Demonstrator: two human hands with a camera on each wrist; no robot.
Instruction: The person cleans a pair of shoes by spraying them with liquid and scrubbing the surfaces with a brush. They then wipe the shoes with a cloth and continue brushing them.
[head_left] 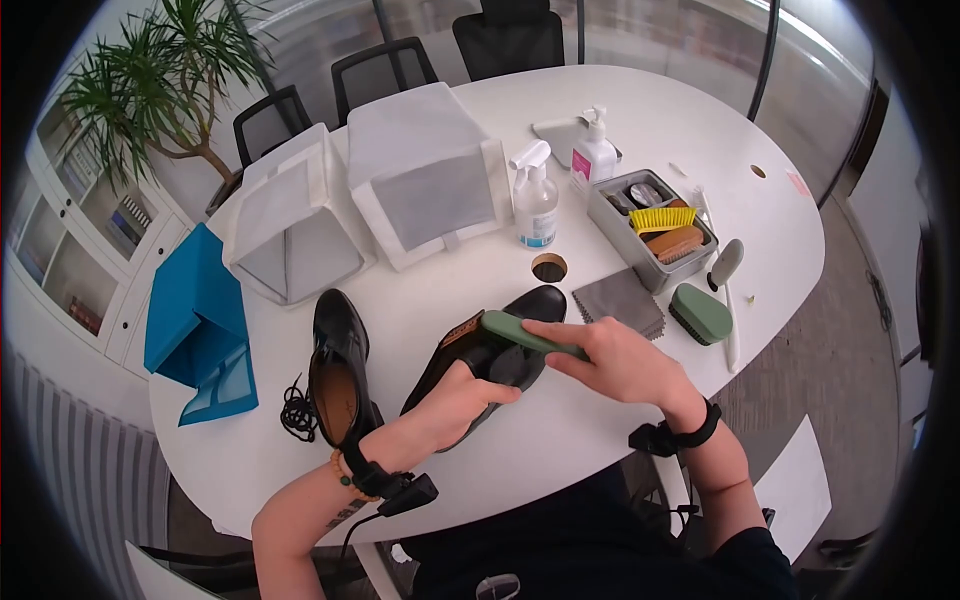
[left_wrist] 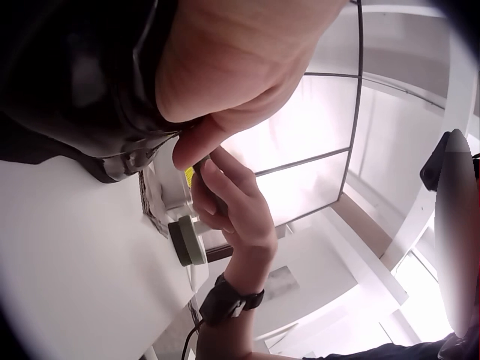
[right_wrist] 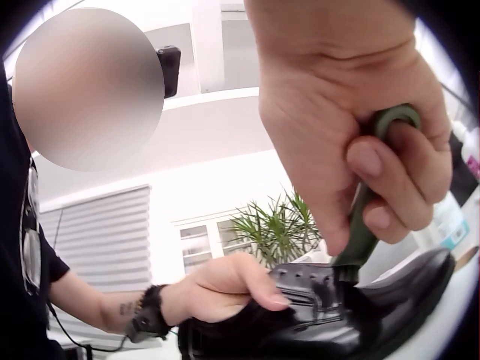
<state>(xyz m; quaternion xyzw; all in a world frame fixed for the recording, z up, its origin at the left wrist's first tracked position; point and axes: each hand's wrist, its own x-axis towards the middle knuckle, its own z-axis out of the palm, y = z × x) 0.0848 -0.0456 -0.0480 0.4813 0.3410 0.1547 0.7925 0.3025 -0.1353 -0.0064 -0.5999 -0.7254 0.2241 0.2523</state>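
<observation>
A black leather shoe (head_left: pixel 518 370) lies slanted over the table, its toe pointing away to the right. My left hand (head_left: pixel 440 410) holds it at the opening, the thumb extended over the upper; the other fingers are mostly hidden. My right hand (head_left: pixel 625 365) grips a green-handled brush (head_left: pixel 520 331), index finger laid along the handle. In the right wrist view the brush's dark end (right_wrist: pixel 346 273) meets the shoe beside the lace eyelets. The other black shoe (head_left: pixel 338 315) stands to the left, with a bundle of black laces (head_left: pixel 298 412) next to it.
A green block brush (head_left: pixel 702 312) and a grey cloth (head_left: pixel 622 303) lie on the right. Behind them stand a grey bin (head_left: pixel 655 272) of brushes, a spray bottle (head_left: pixel 537 205) and a pump bottle (head_left: pixel 594 155). White fabric boxes (head_left: pixel 430 190) and a blue box (head_left: pixel 195 300) occupy the left.
</observation>
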